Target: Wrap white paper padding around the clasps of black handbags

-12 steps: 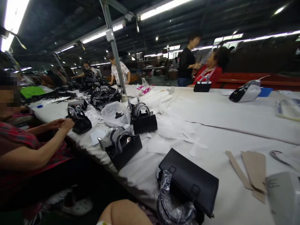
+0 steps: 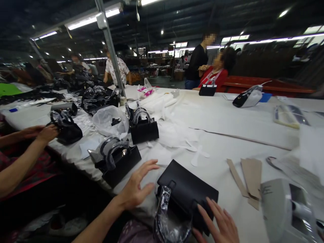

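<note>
At the near edge of the bench (image 2: 220, 152), just in front of me, lies the black handbag (image 2: 187, 185) I am working on, tipped over with its wrapped handles (image 2: 165, 199) flopped toward my side. I have the right grip (image 2: 220, 221) over its right-hand end, fingers spread and laid on the panel rather than curled round it. The left grip (image 2: 135, 189) hangs just off the opposite end, thumb and fingers well apart, with nothing between them.

I judge the step in hand to be getting hold of the bag; the next move calls for bringing the left fingers in to its free end, so that both sides are supported, without dragging on the film.

The bag is a boxy, smooth, leather-like piece with a dull sheen and crisp edges. Its curved handles wear crinkled clear plastic that catches the light. White cloth or sheeting, softly creased, covers the bench. To the right lie flat, stiff-looking brown strips (image 2: 251, 173) and a hard grey casing (image 2: 275, 206); to the left sits another black bag (image 2: 123, 167), its handles also in film.
</note>
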A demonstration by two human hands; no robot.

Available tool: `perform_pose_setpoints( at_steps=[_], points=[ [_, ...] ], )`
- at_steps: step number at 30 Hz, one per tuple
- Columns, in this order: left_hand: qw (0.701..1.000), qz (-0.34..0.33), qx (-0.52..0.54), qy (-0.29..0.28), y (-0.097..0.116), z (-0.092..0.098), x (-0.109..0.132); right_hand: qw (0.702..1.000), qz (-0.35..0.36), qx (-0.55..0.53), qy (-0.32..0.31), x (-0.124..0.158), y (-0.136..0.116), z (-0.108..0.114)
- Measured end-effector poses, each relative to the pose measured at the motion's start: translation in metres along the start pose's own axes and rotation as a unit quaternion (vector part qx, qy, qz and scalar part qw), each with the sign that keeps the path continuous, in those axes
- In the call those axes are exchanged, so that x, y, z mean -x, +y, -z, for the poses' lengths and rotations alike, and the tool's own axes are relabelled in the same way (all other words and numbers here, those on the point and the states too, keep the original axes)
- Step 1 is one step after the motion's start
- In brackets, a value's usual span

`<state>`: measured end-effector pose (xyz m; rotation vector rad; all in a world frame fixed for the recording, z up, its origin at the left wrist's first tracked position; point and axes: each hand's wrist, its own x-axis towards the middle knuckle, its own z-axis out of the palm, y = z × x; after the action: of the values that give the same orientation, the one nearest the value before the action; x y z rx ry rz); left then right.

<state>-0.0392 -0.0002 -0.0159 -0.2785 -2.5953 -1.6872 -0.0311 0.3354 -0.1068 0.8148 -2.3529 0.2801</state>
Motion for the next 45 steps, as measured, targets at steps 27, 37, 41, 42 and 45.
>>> perform_pose_setpoints(
  at_steps=[27,37,41,42,45],
  points=[
    [0.99,0.011,0.097,-0.103,-0.057,-0.079,-0.156,0.907,-0.313,-0.261,-0.111,-0.131,0.123,-0.022],
    [0.97,0.12,0.187,-0.102,-0.035,-0.065,-0.08,0.849,-0.302,-0.381,-0.207,-0.119,0.103,-0.018],
    [0.959,0.121,0.234,-0.103,-0.039,-0.066,-0.076,0.868,-0.358,-0.308,-0.158,-0.108,0.107,-0.021],
    [0.961,0.111,0.233,-0.099,-0.039,-0.066,-0.078,0.884,-0.379,-0.248,-0.113,-0.103,0.106,-0.016],
    [0.971,0.075,0.212,-0.078,-0.038,-0.069,-0.087,0.936,-0.342,-0.057,0.056,-0.084,0.093,0.002]
  ],
)
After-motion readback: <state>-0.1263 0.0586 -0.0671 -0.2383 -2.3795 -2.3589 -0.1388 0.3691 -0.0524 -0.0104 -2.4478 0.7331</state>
